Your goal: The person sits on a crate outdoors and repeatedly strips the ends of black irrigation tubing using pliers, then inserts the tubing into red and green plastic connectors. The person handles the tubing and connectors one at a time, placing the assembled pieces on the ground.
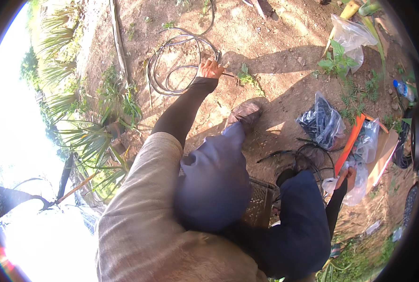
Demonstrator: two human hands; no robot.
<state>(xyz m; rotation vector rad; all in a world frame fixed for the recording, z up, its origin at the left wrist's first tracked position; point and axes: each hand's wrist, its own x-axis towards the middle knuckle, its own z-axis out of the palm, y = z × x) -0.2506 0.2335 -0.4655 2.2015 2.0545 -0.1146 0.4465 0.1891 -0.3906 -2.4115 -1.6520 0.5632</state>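
Note:
My left hand [211, 69] is stretched out over the bare soil and closed on the end of a thin black tube [228, 74]. The tube leads into a loose coil of black tubing [171, 66] lying just left of the hand. My right hand [348, 173] is low at the right, closed on the top of a clear plastic bag [357, 185] beside a long orange strip [349, 143]. I sit on a black plastic crate [259, 202], with my knees in dark blue trousers and one brown shoe [244, 113] on the ground.
A clear bag of small black parts [322, 122] lies on the soil at right, with more black tubing [308, 157] curled below it. A brown cardboard sheet [383, 150], another clear bag [350, 35], a plastic bottle [403, 89], small green plants [336, 61] and palm fronds [91, 136] surround the patch.

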